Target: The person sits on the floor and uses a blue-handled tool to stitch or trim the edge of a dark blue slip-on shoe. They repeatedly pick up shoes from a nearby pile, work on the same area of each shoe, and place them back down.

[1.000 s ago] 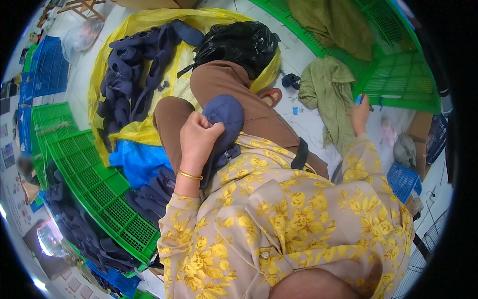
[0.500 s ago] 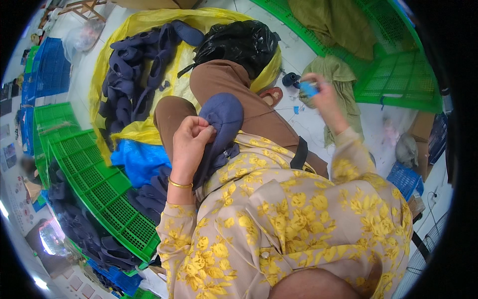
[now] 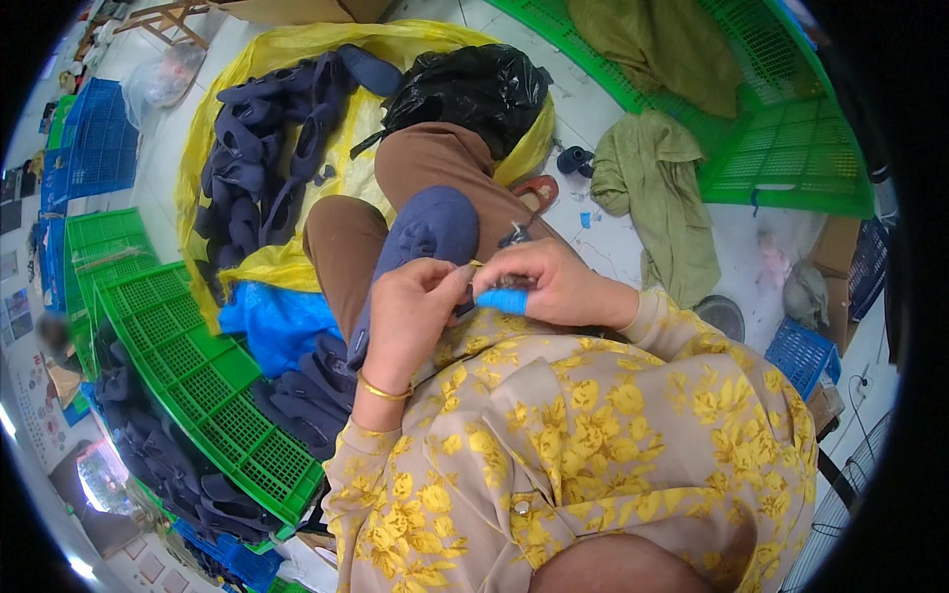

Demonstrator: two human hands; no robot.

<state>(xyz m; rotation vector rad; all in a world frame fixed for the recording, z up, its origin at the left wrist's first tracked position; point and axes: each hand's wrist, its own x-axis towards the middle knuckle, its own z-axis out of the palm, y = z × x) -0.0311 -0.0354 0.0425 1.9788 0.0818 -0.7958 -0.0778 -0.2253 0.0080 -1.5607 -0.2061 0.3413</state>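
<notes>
A dark blue fabric shoe (image 3: 432, 222) rests toe outward on my lap, with a gathered spot on its upper. My left hand (image 3: 415, 308), with a gold bangle at its wrist, lies over the shoe's near part, thumb and forefinger pinched together. What those fingertips hold is too small to make out. Close against them is my right hand (image 3: 559, 282), closed around a small dark metal tool (image 3: 516, 235) whose end sticks up above the knuckles. A bright blue band (image 3: 502, 300) shows at its lower fingers. A tiny yellowish piece shows between the two hands' fingertips.
A yellow sheet (image 3: 267, 44) with many dark blue shoes (image 3: 237, 148) and a black plastic bag (image 3: 470, 84) spreads ahead. Green crates (image 3: 203, 371) with more shoes stand left; another green crate (image 3: 791, 163) stands right. Olive cloth (image 3: 652, 178) and a dark thread spool (image 3: 573, 160) lie on the floor.
My right hand has come in from far out on the right to meet my left fingertips. My left hand has slid back from the shoe's gathered spot toward me.
</notes>
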